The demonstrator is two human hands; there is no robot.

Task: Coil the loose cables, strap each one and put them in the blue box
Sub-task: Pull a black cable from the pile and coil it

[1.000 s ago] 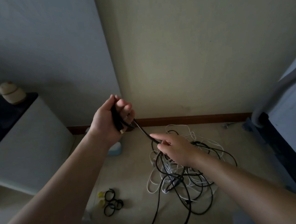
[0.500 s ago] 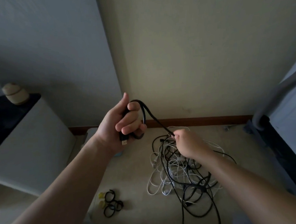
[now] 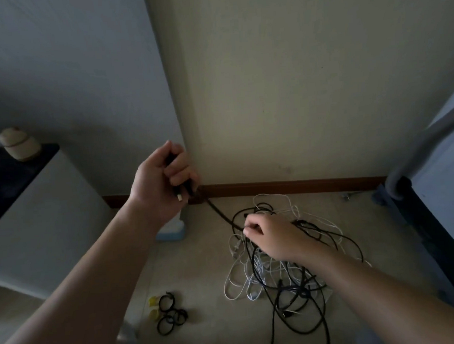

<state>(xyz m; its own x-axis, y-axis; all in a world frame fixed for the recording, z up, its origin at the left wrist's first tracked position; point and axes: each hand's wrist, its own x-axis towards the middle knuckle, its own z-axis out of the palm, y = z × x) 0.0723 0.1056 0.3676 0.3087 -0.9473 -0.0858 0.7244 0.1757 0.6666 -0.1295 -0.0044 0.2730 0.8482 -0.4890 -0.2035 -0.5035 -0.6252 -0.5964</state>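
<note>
My left hand covers the black cable inside its grip; its wrist hides most of the blue box. The yellow bits, perhaps caps, are too small for me.

Matt black cable; glossy wooden skirting board.

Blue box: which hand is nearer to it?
Left. The left hand grips black cable just above the blue box; the right hand pinches it over the tangle, farther right.

Black cable over a black-and-white tangle; black straps by yellow bits; pale-blue box; brown skirting.
</note>
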